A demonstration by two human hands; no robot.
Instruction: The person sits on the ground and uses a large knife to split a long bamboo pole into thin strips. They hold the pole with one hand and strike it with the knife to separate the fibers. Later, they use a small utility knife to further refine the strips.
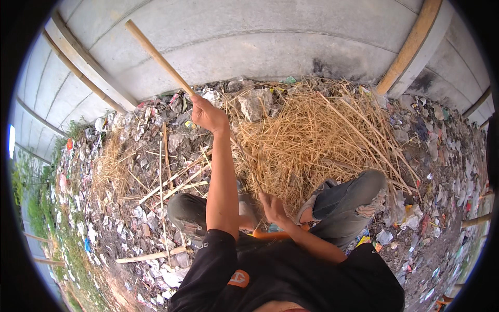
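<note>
L hand (209,114) grips pole (158,57), top end free; R hand (273,209) grips shaft (245,158); straw (301,140) btwn legs (349,200) & wall (249,57).

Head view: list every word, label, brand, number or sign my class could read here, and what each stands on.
Black shirt: a white letter-like mark on a rounded orange patch, not transcribed here.
Shirt sleeves: tiny white marks, too small to read.
Scattered litter: any print is too small or blurred to read.
Concrete wall: no lettering visible.
</note>
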